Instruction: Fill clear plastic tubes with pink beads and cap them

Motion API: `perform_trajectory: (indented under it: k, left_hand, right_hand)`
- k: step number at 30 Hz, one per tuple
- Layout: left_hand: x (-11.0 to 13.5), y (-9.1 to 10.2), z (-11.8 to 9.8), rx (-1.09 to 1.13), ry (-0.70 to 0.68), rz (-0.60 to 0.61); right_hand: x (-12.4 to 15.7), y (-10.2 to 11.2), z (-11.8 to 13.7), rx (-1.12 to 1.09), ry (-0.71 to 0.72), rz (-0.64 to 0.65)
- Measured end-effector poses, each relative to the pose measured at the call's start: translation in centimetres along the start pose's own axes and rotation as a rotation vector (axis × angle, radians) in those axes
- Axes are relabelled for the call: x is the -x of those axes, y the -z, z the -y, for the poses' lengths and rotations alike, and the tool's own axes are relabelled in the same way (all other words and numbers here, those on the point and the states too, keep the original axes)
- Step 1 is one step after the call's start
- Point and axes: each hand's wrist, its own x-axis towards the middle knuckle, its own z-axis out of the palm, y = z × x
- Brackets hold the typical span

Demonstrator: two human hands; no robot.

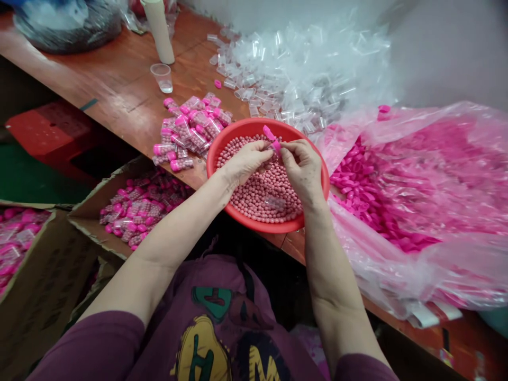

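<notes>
Both hands meet above a red plastic bowl (266, 228) of small pink beads (257, 198). My right hand (304, 166) pinches a bright pink flip-top cap (271, 136) between thumb and fingers, its lid flap standing up. From the other side, my left hand (248, 161) is closed with fingertips and thumb right at the cap; what lies inside its grip is mostly hidden. A clear plastic bottle (274, 202) rests on the beads below the hands.
Capped bead bottles (190, 127) are heaped left of the bowl, with more in cardboard boxes (89, 217) below. Clear empty bottles (297, 74) pile up behind. A plastic bag (420, 270) of pink caps (365, 190) lies right. A cup (162, 76) and a flask (159, 32) stand back left.
</notes>
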Motion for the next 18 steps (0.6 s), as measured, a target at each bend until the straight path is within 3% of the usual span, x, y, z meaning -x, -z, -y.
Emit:
perform_trajectory:
  k: [7,13,18]
  left_hand:
    - [0.34,-0.52,-0.15,-0.041,-0.069,-0.111]
    - [0.54,-0.27,0.04,-0.033,-0.074,-0.005]
    - [0.71,-0.82,-0.26,-0.074,-0.077,-0.094]
  right_hand:
    - [-0.30,-0.59,0.20,0.127,0.165,0.063]
    - [0.16,-0.30,-0.38,-0.021,0.035,0.009]
    - [0.30,-0.14,-0.04,0.040,0.061,0.073]
